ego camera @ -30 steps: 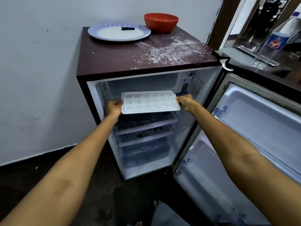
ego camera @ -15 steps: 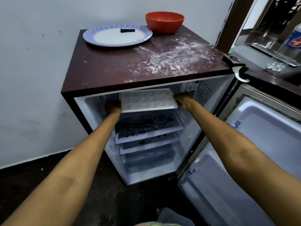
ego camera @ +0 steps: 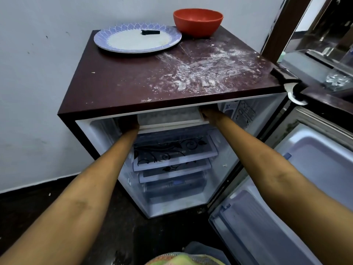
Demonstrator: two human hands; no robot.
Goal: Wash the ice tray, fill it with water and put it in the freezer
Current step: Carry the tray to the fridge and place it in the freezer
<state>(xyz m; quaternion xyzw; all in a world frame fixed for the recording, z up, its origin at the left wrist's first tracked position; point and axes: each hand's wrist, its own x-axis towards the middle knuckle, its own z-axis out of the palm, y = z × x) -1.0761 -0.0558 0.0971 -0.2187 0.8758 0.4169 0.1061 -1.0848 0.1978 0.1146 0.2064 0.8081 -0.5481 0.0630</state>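
Observation:
The white ice tray (ego camera: pixel 169 117) lies level in the top compartment of the small open fridge (ego camera: pixel 107 111), just under the fridge's dark top. Most of the tray is hidden by that top; only its front strip shows. My left hand (ego camera: pixel 128 123) grips the tray's left end and my right hand (ego camera: pixel 208 114) grips its right end. Both hands reach inside the compartment and are partly in shadow.
On the fridge top stand a blue-rimmed plate (ego camera: pixel 137 38) with a small black object and a red bowl (ego camera: pixel 197 21); white powder (ego camera: pixel 206 69) is smeared there. Patterned glass shelves (ego camera: pixel 172 152) sit below the tray. The fridge door (ego camera: pixel 298 169) hangs open at right.
Both hands have pushed the tray forward and up, from in front of the fridge into the top compartment. My view has moved closer and higher over the fridge.

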